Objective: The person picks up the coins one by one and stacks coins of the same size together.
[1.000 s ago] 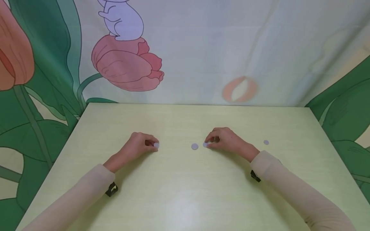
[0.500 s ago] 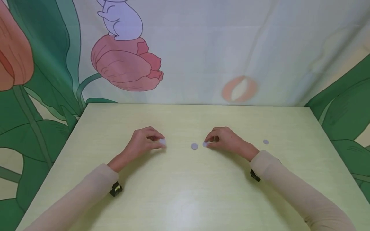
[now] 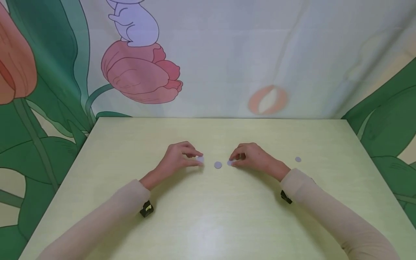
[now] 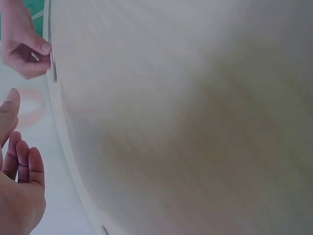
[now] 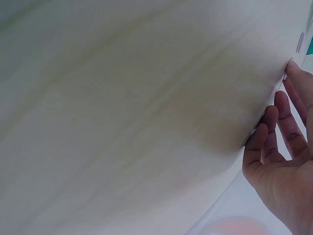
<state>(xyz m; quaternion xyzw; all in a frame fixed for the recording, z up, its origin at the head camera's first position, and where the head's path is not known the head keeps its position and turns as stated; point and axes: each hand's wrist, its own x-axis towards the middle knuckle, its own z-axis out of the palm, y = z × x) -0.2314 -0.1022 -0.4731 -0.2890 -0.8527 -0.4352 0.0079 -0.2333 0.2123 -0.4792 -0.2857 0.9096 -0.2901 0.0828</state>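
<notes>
No text, label, brand, number or sign is showing legibly on the pale round discs (image 3: 218, 165), the tabletop (image 3: 208, 202) or the tulip-printed backdrop (image 3: 208, 54), though tiny disc markings may be escaping this soft view.

Left hand (image 3: 180, 157): pale disc (image 3: 200, 159); right hand (image 3: 252, 156): second disc (image 3: 230, 163); between: flat third disc (image 3: 218, 165).

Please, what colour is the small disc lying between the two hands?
The disc is pale grey-lilac, with no pattern visible; the head view shows it best.
</notes>
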